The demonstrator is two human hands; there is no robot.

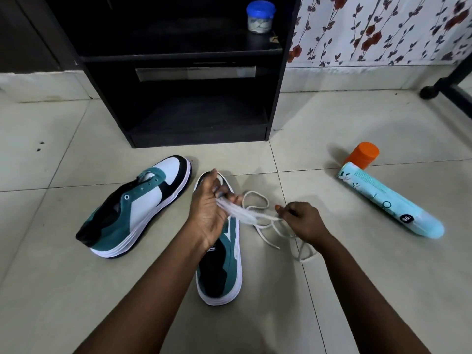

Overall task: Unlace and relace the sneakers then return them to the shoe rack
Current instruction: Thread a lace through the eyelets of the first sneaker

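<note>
Head view, white lace (pixel 258 218) stretched between left grip (pixel 209 213), right grip (pixel 302 222)

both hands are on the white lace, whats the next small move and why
Probably find one lace tip and bring it to a front eyelet of the near sneaker. The left hand and right hand pinch the lace stretched between them, the rest lies loose on the floor, and the far sneaker's eyelets look empty.

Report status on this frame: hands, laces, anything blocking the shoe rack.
Left hand and right hand both pinching the loose white lace. Both sneakers on the floor, unlaced. Shoe rack unobstructed; spray can lying off right.
</note>
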